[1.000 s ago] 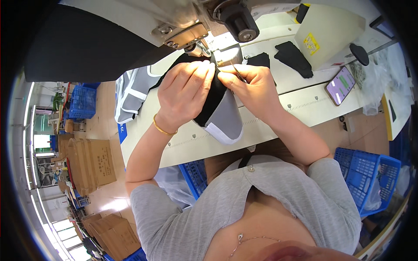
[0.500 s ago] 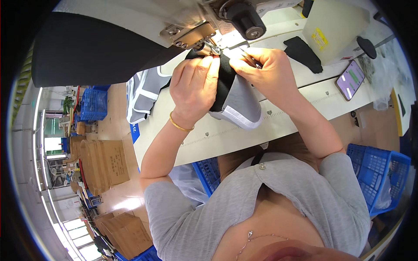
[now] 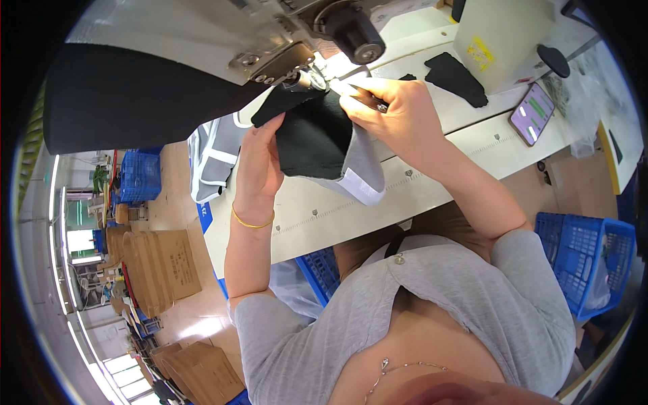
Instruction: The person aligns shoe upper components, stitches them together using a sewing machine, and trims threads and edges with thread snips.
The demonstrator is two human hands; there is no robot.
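In the head view, the left hand (image 3: pixel 258 162) is upright at the left edge of a folded cloth piece of black and grey fabric with a white strip (image 3: pixel 314 138), its wrist almost straight; thumb and fingers are closed on that edge, partly hidden by the cloth. The right hand (image 3: pixel 401 121) comes in from the right, wrist bent inward, its thumb and forefinger in a narrow pinch around a slim dark hand tool (image 3: pixel 370 100). The cloth lies between both hands, its upper end at the shiny metal presser foot (image 3: pixel 314 79); whether it is under the foot cannot be told. The pale metal sewing machine head (image 3: pixel 169 34) and a large curved black panel (image 3: pixel 145 94) overhang the hands' upper left. White-trimmed grey fabric pieces (image 3: pixel 214 152) lie beyond the left wrist, a flat black fabric scrap (image 3: pixel 457 79) and a lit phone (image 3: pixel 533 115) to the right. The white tabletop's (image 3: pixel 351 210) front edge slants just before the torso; its bare, ruler-marked strip runs beneath both forearms toward the phone.
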